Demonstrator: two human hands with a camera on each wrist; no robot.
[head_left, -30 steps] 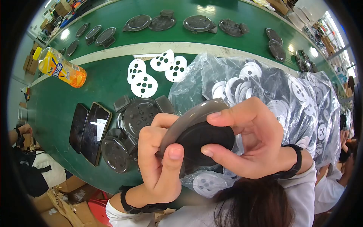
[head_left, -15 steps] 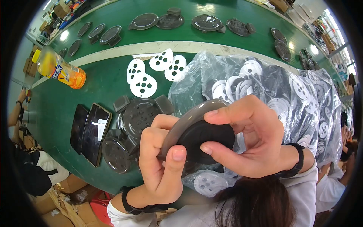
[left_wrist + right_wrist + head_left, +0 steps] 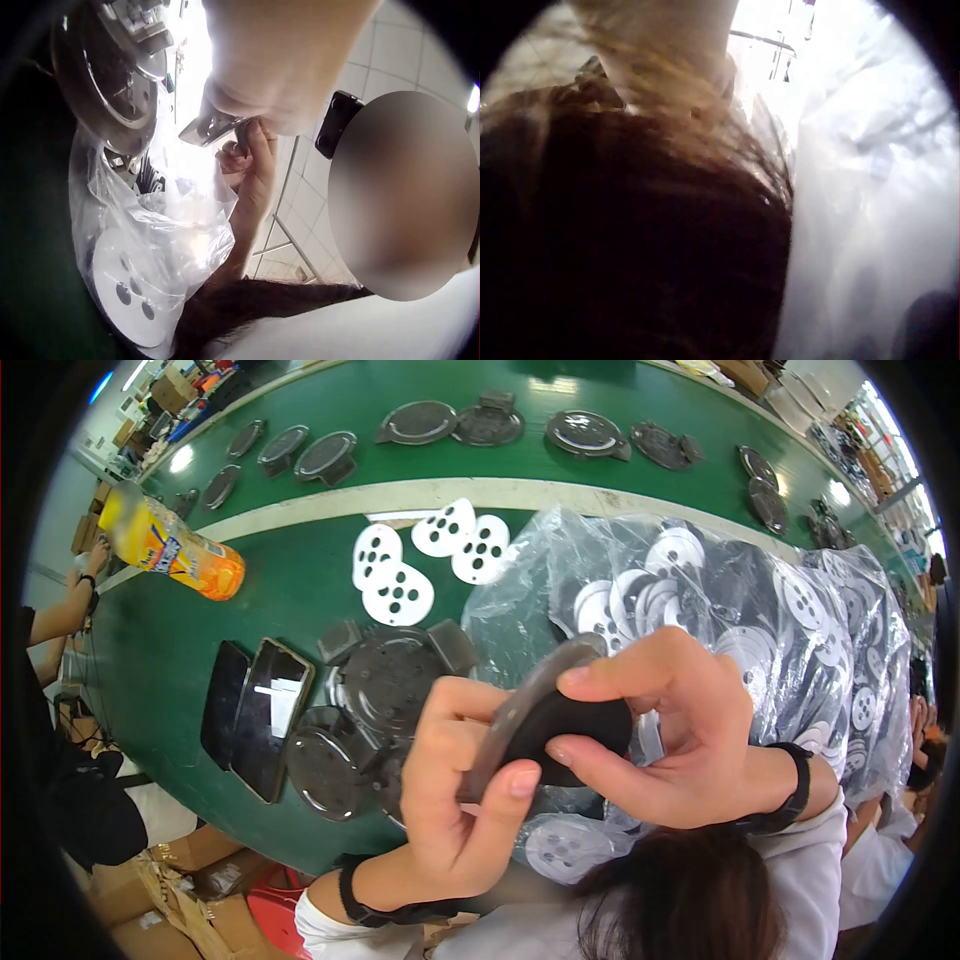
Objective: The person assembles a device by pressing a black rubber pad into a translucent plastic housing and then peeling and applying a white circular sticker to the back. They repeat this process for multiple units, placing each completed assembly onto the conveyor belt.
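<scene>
My left hand (image 3: 460,785) grips the rim of a smoky translucent round plastic cover (image 3: 507,725), its thumb on the near side and fingers behind. Against the cover's inner side lies a black disc (image 3: 590,728). My right hand (image 3: 685,735) pinches the disc and cover edge between thumb and forefinger. Seen from the left wrist, the cover (image 3: 206,133) shows between the hands, with the right hand (image 3: 251,161) beyond. Below the hands, similar smoky covers (image 3: 390,680) with side tabs lie on the green table. Dark hair and a pale sleeve fill most of the right wrist view.
White discs with holes (image 3: 398,593) lie behind the covers. A clear plastic bag (image 3: 520,595) full of such discs takes up the right side. Two phones (image 3: 265,720) and an orange drink bottle (image 3: 185,555) stand left. More covers (image 3: 420,422) line the far belt.
The head view has shifted, moving the scene rightward. My left hand has come closer to the right one, and the cover is turned more edge-on. Both hands keep their hold.
</scene>
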